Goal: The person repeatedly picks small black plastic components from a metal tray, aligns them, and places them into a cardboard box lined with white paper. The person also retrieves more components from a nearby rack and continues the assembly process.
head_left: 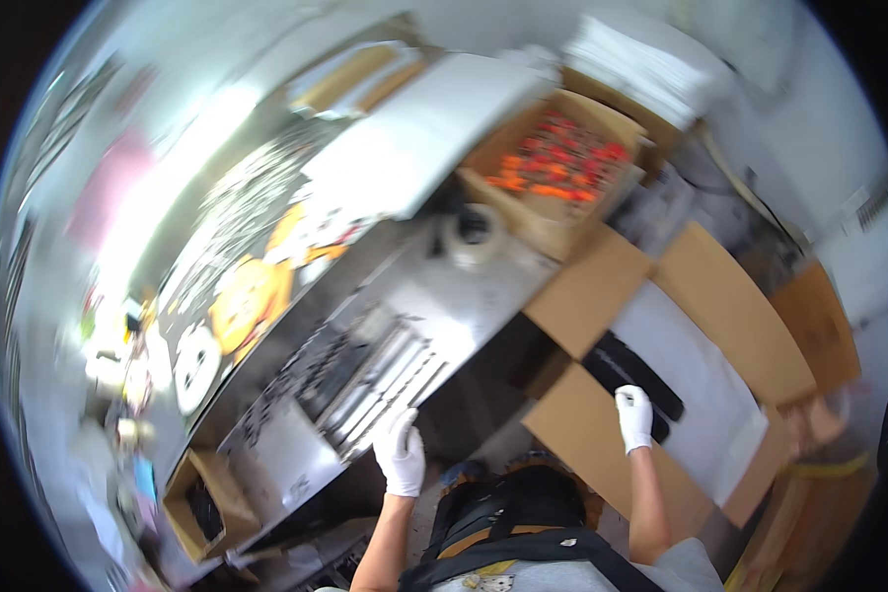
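My left hand point(400, 457), in a white glove, is at the front edge of the metal bench, fingers loosely spread and seemingly empty. Beside its fingertips sits a metal fixture point(380, 380) with pale bars and rows of small dark parts. My right hand point(635, 419), also gloved in white, is over an open carton point(735, 306), its fingers curled together. Long black strips point(633, 375) lie on a white sheet point(696, 370) in the carton, right by those fingers. Blur hides whether the right hand grips a strip.
A box of red and orange parts point(562, 163) stands at the far end of the bench point(291, 459), near a tape roll point(472, 237). A small cardboard box point(210, 508) is at the near left. Stacked white sheets point(424, 118) lie behind. Carton flaps stick out beside my right arm.
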A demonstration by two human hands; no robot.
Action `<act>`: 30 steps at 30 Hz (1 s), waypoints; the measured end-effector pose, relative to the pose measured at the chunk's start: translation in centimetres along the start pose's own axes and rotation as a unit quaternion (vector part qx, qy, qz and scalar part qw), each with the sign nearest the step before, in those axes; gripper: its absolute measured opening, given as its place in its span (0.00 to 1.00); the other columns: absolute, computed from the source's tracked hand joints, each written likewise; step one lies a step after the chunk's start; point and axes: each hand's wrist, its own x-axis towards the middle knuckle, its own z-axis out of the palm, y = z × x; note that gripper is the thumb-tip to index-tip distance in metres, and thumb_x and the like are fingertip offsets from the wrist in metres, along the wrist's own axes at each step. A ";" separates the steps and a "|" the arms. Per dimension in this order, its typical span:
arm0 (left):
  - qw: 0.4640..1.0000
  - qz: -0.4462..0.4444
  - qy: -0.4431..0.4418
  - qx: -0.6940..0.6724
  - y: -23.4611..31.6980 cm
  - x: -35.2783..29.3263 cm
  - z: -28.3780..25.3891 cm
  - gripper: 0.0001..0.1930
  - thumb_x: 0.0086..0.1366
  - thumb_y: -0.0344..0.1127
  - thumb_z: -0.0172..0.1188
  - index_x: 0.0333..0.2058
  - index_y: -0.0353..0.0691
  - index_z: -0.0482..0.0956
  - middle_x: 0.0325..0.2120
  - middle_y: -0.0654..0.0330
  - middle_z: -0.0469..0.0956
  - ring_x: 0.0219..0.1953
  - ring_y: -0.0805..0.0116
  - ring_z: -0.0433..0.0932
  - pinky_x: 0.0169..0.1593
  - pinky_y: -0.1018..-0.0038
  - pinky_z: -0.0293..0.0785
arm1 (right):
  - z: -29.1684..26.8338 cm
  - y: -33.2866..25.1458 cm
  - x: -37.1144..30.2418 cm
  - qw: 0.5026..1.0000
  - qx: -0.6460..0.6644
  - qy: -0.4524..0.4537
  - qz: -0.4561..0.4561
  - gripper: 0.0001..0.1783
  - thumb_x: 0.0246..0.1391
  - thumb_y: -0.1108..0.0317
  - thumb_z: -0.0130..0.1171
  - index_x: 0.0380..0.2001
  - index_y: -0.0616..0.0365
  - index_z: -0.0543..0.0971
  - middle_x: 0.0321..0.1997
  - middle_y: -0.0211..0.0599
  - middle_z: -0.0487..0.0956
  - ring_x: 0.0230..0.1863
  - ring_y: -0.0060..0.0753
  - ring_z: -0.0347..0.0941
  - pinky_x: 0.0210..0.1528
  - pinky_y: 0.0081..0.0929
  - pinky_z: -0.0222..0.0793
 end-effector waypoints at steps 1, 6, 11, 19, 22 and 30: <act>0.998 -0.039 0.035 0.042 -2.7 -0.3 -2.9 0.17 0.55 0.19 0.62 0.44 0.41 0.83 0.44 0.51 0.82 0.49 0.50 0.79 0.55 0.60 0.74 | 3.7 -3.7 -0.3 0.992 0.081 -0.096 0.031 0.07 0.57 0.69 0.63 0.38 0.58 0.83 0.38 0.39 0.84 0.41 0.37 0.80 0.46 0.35 0.75; 0.993 -0.075 -0.030 0.086 -12.8 -0.7 -9.5 0.21 0.59 0.38 0.68 0.50 0.39 0.79 0.49 0.49 0.79 0.54 0.47 0.76 0.58 0.58 0.71 | 23.2 -24.4 -4.7 0.874 0.107 -0.313 -0.356 0.13 0.58 0.67 0.61 0.45 0.61 0.81 0.44 0.42 0.83 0.46 0.39 0.80 0.52 0.32 0.74; 0.982 -0.082 -0.143 0.096 -17.3 1.2 -8.5 0.40 0.60 0.59 0.61 0.63 0.36 0.68 0.61 0.43 0.69 0.63 0.43 0.66 0.68 0.52 0.56 | 36.4 -36.3 -4.7 0.827 0.018 -0.561 0.040 0.21 0.57 0.60 0.63 0.51 0.59 0.77 0.57 0.42 0.78 0.58 0.49 0.76 0.55 0.42 0.74; 0.981 -0.100 -0.160 0.051 -19.5 1.3 -9.1 0.40 0.59 0.61 0.62 0.64 0.43 0.69 0.57 0.49 0.75 0.58 0.47 0.72 0.65 0.52 0.59 | 41.6 -37.5 -7.7 0.822 -0.315 -0.460 -0.113 0.14 0.59 0.64 0.52 0.29 0.58 0.85 0.36 0.45 0.86 0.35 0.37 0.85 0.34 0.36 0.79; 0.983 -0.090 -0.149 0.056 -19.3 1.2 -9.3 0.39 0.58 0.59 0.64 0.64 0.44 0.69 0.55 0.49 0.76 0.56 0.48 0.74 0.64 0.51 0.61 | 41.4 -38.3 -7.6 0.728 -0.525 -0.240 -0.370 0.15 0.57 0.58 0.55 0.35 0.50 0.89 0.40 0.45 0.86 0.44 0.49 0.84 0.42 0.42 0.79; 0.990 -0.103 -0.097 -0.028 -20.1 1.1 -8.7 0.33 0.60 0.55 0.64 0.60 0.42 0.73 0.55 0.50 0.76 0.56 0.50 0.73 0.63 0.56 0.65 | 36.4 -37.4 -11.0 0.847 -0.022 -0.531 -0.013 0.17 0.60 0.57 0.51 0.29 0.60 0.80 0.25 0.42 0.82 0.20 0.32 0.77 0.19 0.28 0.68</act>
